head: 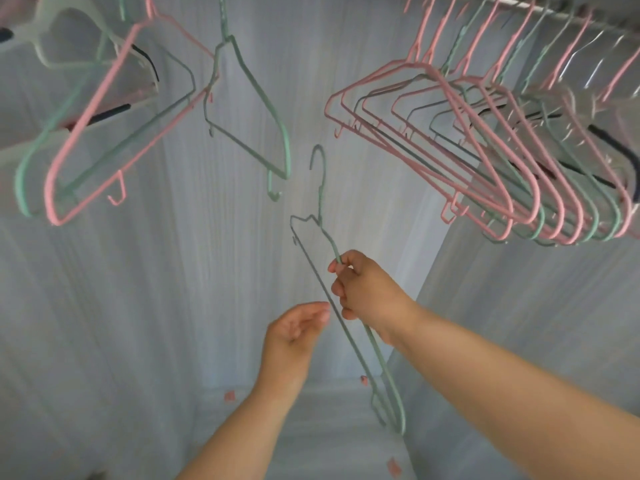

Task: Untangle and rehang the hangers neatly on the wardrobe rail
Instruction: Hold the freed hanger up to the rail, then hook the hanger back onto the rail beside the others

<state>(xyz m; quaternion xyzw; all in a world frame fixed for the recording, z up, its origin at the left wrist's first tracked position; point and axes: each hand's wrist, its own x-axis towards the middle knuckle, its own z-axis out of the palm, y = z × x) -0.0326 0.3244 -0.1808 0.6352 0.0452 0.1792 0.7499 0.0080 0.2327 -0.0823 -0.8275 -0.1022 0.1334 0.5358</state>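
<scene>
We grip one green hanger [312,268] in our right hand [367,292], below the rail [554,10]. Our left hand [294,330] lies open just beside it. Two bunches hang above, left [105,84] and right [485,143], too overlapped to count.
</scene>
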